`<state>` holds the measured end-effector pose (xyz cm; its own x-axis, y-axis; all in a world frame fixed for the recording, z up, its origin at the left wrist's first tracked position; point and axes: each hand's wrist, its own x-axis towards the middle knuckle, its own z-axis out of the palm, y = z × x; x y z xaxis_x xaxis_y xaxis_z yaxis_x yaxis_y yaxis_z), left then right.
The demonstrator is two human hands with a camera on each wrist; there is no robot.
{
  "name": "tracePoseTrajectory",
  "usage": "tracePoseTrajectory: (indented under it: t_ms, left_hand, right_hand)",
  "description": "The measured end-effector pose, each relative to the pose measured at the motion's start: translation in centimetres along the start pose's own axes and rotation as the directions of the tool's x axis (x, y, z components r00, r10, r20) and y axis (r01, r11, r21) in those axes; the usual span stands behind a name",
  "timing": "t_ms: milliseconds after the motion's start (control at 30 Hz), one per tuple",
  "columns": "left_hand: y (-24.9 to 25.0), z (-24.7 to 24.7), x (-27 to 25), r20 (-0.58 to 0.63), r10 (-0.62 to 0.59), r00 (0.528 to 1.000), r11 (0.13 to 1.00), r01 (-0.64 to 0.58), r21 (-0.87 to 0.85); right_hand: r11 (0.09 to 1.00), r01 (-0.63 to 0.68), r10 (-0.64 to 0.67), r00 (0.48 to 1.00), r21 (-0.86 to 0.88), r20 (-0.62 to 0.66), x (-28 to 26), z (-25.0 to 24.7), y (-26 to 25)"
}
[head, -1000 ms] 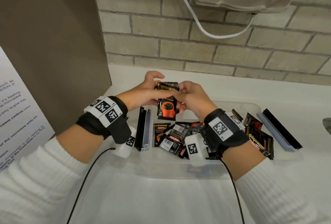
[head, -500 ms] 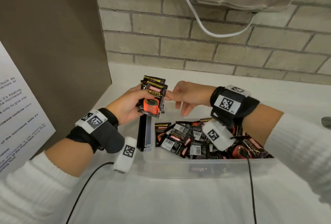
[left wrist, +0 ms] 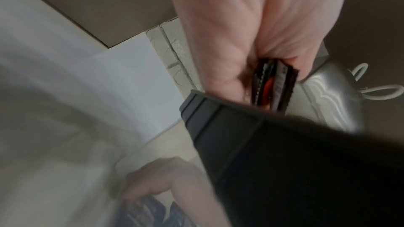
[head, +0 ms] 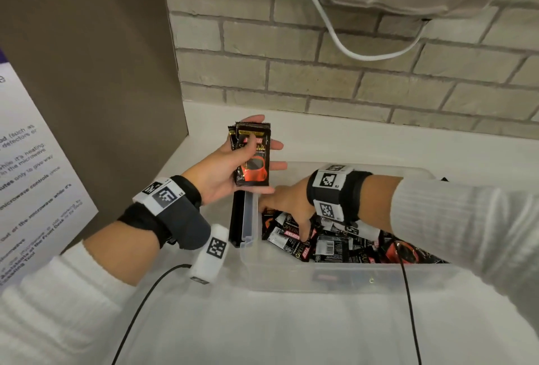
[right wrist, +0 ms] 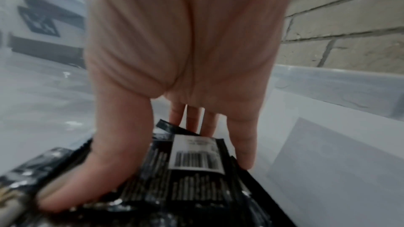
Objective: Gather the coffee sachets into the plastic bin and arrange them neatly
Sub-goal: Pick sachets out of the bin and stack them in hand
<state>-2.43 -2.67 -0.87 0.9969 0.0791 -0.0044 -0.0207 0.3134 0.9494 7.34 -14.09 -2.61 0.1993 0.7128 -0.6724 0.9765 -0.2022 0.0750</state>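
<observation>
The coffee sachets are small black foil packets, each printed with an orange-red cup and red-and-gold lettering on the front and a white barcode label on the back. A small stack of sachets point(head: 253, 157) stands upright in the left hand point(head: 224, 169), held above the left end of the clear plastic bin point(head: 335, 278); two top edges show in the head view, and the left wrist view shows several layered edges point(left wrist: 272, 86), so the exact count in the stack cannot be told. The left hand grips this stack with the thumb across its front and the fingers extended behind it.

A loose pile of sachets point(head: 329, 245) lies inside the bin, overlapping at many angles, some face up and some barcode side up; there are well over ten, too jumbled to count. The right hand point(head: 287, 204) reaches down into the left part of the bin. In the right wrist view its thumb point(right wrist: 98, 175) presses on the near side of one barcode-up sachet point(right wrist: 192, 179) while the fingers point(right wrist: 242, 144) reach down at its far edge, spread wide around the packet but not yet closed on it.

One bin sits on the white counter point(head: 262, 332) below a brick wall point(head: 320, 82). A black latch handle point(head: 237, 219) stands open at the bin's left end.
</observation>
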Motion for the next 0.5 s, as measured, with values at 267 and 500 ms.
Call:
tracePoseTrajectory:
  t_ms: [267,500]
  left_hand:
    - [-0.8,0.7,0.3,-0.026,0.017,1.000,0.954,-0.008,0.299]
    - [-0.9,0.9,0.4,-0.052,-0.001,0.999,0.946,0.018,0.324]
  right_hand:
    - [0.997,0.069,-0.069,0.998,0.036,-0.009,-0.5,0.4,0.6]
    - [0.894,0.054,0.078,0.959,0.446,-0.271,-5.2,-2.0,3.3]
